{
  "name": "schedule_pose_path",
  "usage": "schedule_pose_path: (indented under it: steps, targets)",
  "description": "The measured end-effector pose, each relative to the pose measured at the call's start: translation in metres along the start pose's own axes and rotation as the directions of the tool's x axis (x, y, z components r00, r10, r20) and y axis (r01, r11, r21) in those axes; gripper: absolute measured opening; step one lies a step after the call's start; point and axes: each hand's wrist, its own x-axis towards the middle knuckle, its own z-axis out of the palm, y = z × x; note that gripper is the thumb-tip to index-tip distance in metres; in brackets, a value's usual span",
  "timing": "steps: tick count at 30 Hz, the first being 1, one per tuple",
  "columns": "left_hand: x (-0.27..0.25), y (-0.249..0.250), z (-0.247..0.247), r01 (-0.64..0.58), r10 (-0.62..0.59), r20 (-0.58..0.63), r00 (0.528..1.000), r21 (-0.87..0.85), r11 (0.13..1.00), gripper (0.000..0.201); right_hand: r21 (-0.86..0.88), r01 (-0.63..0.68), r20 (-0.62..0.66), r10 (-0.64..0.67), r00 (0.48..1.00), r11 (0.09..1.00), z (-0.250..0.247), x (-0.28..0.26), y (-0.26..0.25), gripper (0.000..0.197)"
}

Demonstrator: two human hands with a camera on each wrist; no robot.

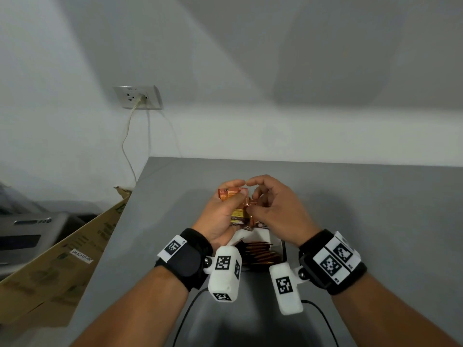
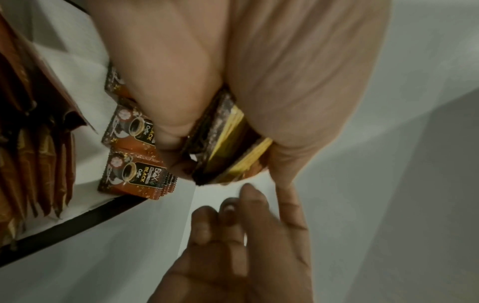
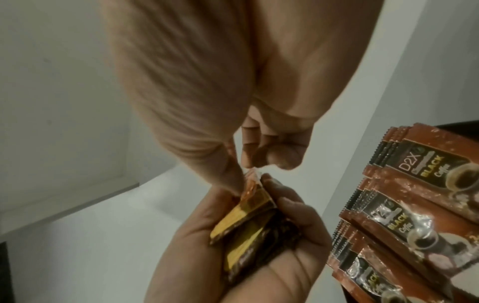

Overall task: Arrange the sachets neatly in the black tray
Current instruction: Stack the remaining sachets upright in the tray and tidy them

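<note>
Holding: left hand (image 1: 220,214) clamps a loose bundle of coffee sachets (image 3: 249,221).
Right hand (image 1: 273,209): apparently pinching one sachet's corner.
Risk: bundle fans, spilling beside black tray (image 2: 77,223) below the hands.

Place: this is looking like an office or back room, though the frames are not settling it.
Walls: plain white painted walls (image 1: 250,58) are meeting in a corner.
Surface: a smooth grey matte countertop (image 1: 375,209) is running along the wall.
Power: a white wall socket plate (image 1: 137,97) is feeding a thin pale cable (image 1: 126,146).
Storage: a flattened brown cardboard box (image 1: 62,266) is leaning beside the counter.
Equipment: a grey machine resembling a printer (image 1: 27,229) is sitting at the left.
</note>
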Motion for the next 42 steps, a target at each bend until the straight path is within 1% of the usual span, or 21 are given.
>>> schedule_pose_path:
  steps: [2, 3, 5, 8, 11, 13, 15, 16, 18, 20, 21, 22, 24, 25, 27, 28, 30, 34, 38, 40, 42]
  targets:
    - [0.0, 0.001, 0.003, 0.006, -0.005, -0.032, 0.999, 0.014, 1.0, 0.049, -0.002, -0.016, 0.001, 0.016, 1.0, 1.0, 0.007, -0.004, -0.003, 0.028]
    - [0.0, 0.001, 0.004, 0.024, -0.023, -0.024, 0.999, 0.021, 1.0, 0.051, -0.02, -0.035, -0.001, 0.035, 0.999, 0.999, 0.01, -0.005, -0.004, 0.032]
    - [-0.001, 0.002, 0.005, 0.065, -0.066, 0.031, 0.997, 0.022, 0.998, 0.051, -0.105, -0.058, -0.033, 0.054, 0.998, 0.993, 0.013, -0.004, -0.005, 0.046]
    - [-0.002, 0.005, 0.002, 0.096, -0.097, 0.073, 0.993, 0.008, 0.995, 0.055, -0.172, -0.073, -0.054, 0.065, 0.996, 0.982, 0.012, 0.0, -0.006, 0.051]
    - [-0.004, 0.007, 0.0, 0.102, -0.102, 0.1, 0.99, 0.007, 0.995, 0.055, -0.226, -0.09, 0.0, 0.093, 0.996, 0.97, 0.01, 0.0, -0.006, 0.048]
    - [-0.004, 0.006, -0.001, 0.099, -0.1, 0.105, 0.989, 0.015, 0.995, 0.051, -0.2, -0.106, 0.049, 0.118, 0.992, 0.974, 0.011, -0.002, -0.005, 0.053]
    - [-0.003, 0.005, -0.003, 0.1, -0.1, 0.112, 0.989, 0.004, 0.995, 0.049, -0.15, -0.124, 0.067, 0.135, 0.989, 0.981, 0.012, -0.002, -0.005, 0.057]
    - [-0.004, 0.005, -0.002, 0.101, -0.1, 0.115, 0.988, -0.004, 0.995, 0.049, -0.132, -0.134, 0.055, 0.142, 0.988, 0.982, 0.012, -0.001, -0.004, 0.053]
    - [-0.005, 0.005, -0.002, 0.1, -0.095, 0.123, 0.988, -0.031, 0.995, 0.046, -0.118, -0.152, 0.034, 0.157, 0.987, 0.981, 0.013, 0.0, -0.003, 0.037]
    - [-0.006, 0.003, -0.002, 0.091, -0.083, 0.132, 0.988, -0.056, 0.994, 0.034, -0.112, -0.169, 0.031, 0.174, 0.984, 0.979, 0.013, 0.0, -0.004, 0.023]
    - [-0.006, 0.002, -0.003, 0.083, -0.075, 0.136, 0.988, -0.058, 0.995, 0.024, -0.083, -0.187, 0.025, 0.189, 0.982, 0.979, 0.014, 0.0, -0.004, 0.019]
    - [-0.005, 0.0, -0.004, 0.069, -0.06, 0.126, 0.99, -0.063, 0.996, 0.02, -0.036, -0.211, 0.01, 0.211, 0.977, 0.977, 0.013, 0.0, -0.004, 0.015]
    - [-0.003, -0.002, -0.008, 0.065, -0.057, 0.11, 0.992, -0.072, 0.995, 0.029, 0.026, -0.251, -0.054, 0.252, 0.966, 0.968, 0.012, 0.001, -0.003, 0.011]
    - [-0.002, 0.0, -0.01, 0.073, -0.066, 0.097, 0.993, -0.066, 0.995, 0.034, 0.009, -0.26, -0.102, 0.259, 0.96, 0.966, 0.009, 0.002, -0.002, 0.014]
    - [-0.002, 0.004, -0.012, 0.088, -0.085, 0.056, 0.995, -0.042, 0.995, 0.04, -0.129, -0.259, -0.209, 0.23, 0.951, 0.957, 0.0, 0.004, 0.002, 0.018]
    - [-0.001, 0.006, -0.014, 0.088, -0.087, 0.044, 0.995, -0.04, 0.995, 0.041, -0.201, -0.257, -0.257, 0.202, 0.945, 0.945, -0.006, 0.004, 0.003, 0.016]
    - [0.0, 0.008, -0.017, 0.068, -0.067, 0.02, 0.998, -0.022, 0.997, 0.043, -0.287, -0.234, -0.302, 0.144, 0.942, 0.929, -0.014, 0.003, 0.005, 0.014]
    - [0.001, 0.005, -0.016, 0.011, 0.001, -0.089, 0.996, 0.132, 0.991, 0.041, -0.364, -0.144, -0.248, 0.053, 0.967, 0.92, -0.006, -0.002, 0.007, 0.02]
    - [0.004, -0.001, -0.009, -0.075, 0.112, -0.141, 0.984, 0.244, 0.967, 0.037, -0.374, -0.06, -0.213, -0.023, 0.977, 0.925, 0.012, -0.004, 0.011, 0.022]
    - [0.004, -0.005, -0.005, -0.098, 0.144, -0.146, 0.979, 0.283, 0.954, 0.033, -0.357, -0.054, -0.18, -0.012, 0.984, 0.933, 0.019, -0.005, 0.011, 0.023]
    - [0.004, -0.008, 0.0, -0.111, 0.16, -0.142, 0.977, 0.303, 0.946, 0.019, -0.309, -0.082, -0.126, 0.044, 0.991, 0.948, 0.024, -0.004, 0.008, 0.021]
